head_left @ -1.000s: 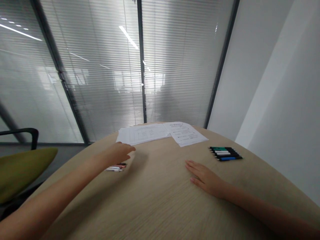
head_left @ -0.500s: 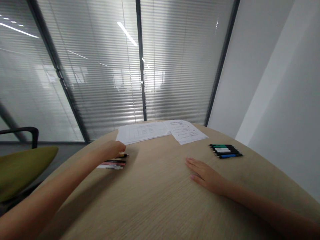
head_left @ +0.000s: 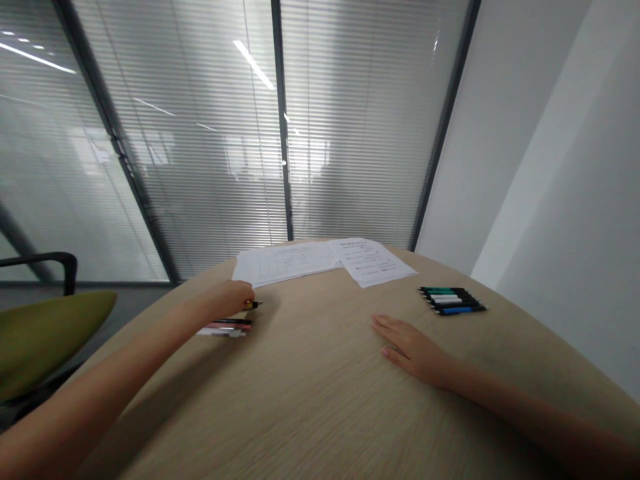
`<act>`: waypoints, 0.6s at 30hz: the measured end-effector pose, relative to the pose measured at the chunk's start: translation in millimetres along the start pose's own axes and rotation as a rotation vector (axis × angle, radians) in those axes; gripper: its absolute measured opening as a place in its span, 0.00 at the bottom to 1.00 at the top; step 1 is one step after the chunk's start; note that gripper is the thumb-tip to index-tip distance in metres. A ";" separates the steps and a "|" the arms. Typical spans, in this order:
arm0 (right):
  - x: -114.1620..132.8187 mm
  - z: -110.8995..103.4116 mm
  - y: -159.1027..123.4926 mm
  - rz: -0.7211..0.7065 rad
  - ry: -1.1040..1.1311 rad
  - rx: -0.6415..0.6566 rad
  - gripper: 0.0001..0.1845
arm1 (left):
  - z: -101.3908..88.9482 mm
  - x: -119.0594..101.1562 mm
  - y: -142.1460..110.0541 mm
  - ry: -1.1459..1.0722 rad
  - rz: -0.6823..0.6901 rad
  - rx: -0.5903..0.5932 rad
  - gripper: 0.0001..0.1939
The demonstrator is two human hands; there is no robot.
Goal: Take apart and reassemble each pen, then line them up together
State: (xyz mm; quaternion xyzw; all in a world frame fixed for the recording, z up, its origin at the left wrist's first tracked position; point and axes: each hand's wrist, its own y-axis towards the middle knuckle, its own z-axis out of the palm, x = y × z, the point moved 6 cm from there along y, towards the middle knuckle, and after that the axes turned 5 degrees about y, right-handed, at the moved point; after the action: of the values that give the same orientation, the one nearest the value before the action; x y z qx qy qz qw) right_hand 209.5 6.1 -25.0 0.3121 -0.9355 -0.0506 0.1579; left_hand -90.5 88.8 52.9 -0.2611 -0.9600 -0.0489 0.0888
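Observation:
At the left of the table my left hand (head_left: 233, 297) is closed with fingers pinched on a dark pen (head_left: 255, 305) that shows some yellow; most of the pen is hidden under the hand. Just below it lie several pens (head_left: 231, 327), black, pinkish and white, side by side, partly covered by my wrist. My right hand (head_left: 413, 350) rests palm down and flat on the tabletop, holding nothing, fingers stretched out. Beyond it to the right, a row of pens (head_left: 453, 301) in black, green, white and blue lies neatly together.
Printed paper sheets (head_left: 287, 262) lie at the far edge of the wooden table (head_left: 300, 387), with another sheet (head_left: 373, 262) overlapping them on the right. A green chair (head_left: 55, 333) with a black armrest stands at the left. Behind are glass panels with blinds (head_left: 345, 133).
My left hand has shifted slightly to the right and away from me, and the yellow-and-black pen has moved with it, away from the other pens. My right hand stays still.

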 end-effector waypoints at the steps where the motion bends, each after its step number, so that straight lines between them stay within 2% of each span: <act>1: -0.3 -0.2 -0.1 0.000 0.003 -0.006 0.26 | -1.5 -0.5 1.2 0.015 0.006 0.004 0.08; 4: -1.1 0.1 -0.5 -0.004 0.007 -0.009 0.26 | -10.6 -3.8 3.8 0.067 0.034 0.019 0.10; 6: -1.5 0.0 -0.6 -0.007 0.004 -0.010 0.26 | -22.5 -7.8 4.2 0.095 0.052 -0.021 0.11; 11: -2.0 0.2 -0.6 -0.002 -0.014 0.010 0.27 | -65.8 -21.1 -4.3 0.168 -0.006 -0.373 0.12; 14: -1.8 -0.4 -0.8 -0.011 -0.001 -0.007 0.26 | -79.0 -30.4 -11.7 -0.013 -0.054 -0.485 0.12; 18: -1.5 -1.0 -1.0 -0.030 0.017 -0.032 0.25 | -79.3 -42.4 -15.8 -0.407 -0.145 -0.508 0.14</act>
State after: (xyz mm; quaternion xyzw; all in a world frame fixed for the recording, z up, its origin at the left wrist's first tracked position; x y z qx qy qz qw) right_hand 211.6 6.2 -24.7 0.3238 -0.9285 -0.0650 0.1698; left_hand -51.1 43.2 121.6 -0.2102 -0.9313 -0.2395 -0.1762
